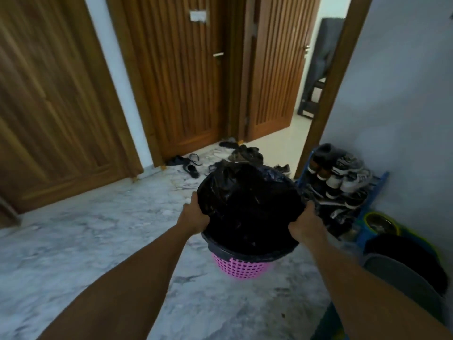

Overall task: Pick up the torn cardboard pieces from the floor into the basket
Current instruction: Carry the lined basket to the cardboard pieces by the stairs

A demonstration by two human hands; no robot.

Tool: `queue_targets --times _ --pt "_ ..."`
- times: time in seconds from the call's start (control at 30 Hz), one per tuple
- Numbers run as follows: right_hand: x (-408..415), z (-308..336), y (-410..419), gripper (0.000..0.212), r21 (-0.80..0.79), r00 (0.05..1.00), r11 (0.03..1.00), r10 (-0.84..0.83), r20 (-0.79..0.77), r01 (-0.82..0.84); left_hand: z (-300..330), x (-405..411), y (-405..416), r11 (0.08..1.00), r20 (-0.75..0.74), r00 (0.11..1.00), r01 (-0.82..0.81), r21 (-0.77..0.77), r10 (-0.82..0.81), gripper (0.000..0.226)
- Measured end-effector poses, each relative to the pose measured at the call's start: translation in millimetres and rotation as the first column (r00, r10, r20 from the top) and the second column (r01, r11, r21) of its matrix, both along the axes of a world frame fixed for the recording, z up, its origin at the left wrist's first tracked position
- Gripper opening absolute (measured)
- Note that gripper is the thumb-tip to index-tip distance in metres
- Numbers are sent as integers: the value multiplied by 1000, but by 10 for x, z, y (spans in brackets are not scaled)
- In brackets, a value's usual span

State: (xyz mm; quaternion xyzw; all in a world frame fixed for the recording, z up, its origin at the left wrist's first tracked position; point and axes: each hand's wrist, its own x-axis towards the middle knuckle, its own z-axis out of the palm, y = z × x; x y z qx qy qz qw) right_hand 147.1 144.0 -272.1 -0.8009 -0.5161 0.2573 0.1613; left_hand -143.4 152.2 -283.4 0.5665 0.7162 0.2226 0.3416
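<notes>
A pink lattice basket (pixel 241 266) lined with a black plastic bag (pixel 247 204) is held in front of me above the marble floor, its mouth tilted toward me. My left hand (pixel 195 217) grips the left side of the rim. My right hand (pixel 307 225) grips the right side of the rim. The dark bag hides whatever lies inside. No torn cardboard pieces show on the visible floor.
Loose sandals and shoes (pixel 241 153) lie by a closed wooden door (pixel 176 77). A blue shoe rack (pixel 340 182) full of sneakers stands against the right wall, with bowls (pixel 381 223) and a dark mat (pixel 404 263) beside it. An open doorway (pixel 306 101) lies ahead.
</notes>
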Motion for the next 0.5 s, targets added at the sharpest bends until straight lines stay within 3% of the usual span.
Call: queue_targets --times 0.17,0.27,0.5 --pt "-1082 375 286 70 131 992 983 127 21 -129 455 -888 -147 960 42 963 -270 76 267 65" --pt "-1770 559 424 59 203 972 952 233 9 -230 638 -1475 -226 883 55 895 -446 143 443 67" --pt "-3203 990 558 55 275 912 878 410 -12 -391 932 -2780 -519 716 156 757 -652 250 635 54"
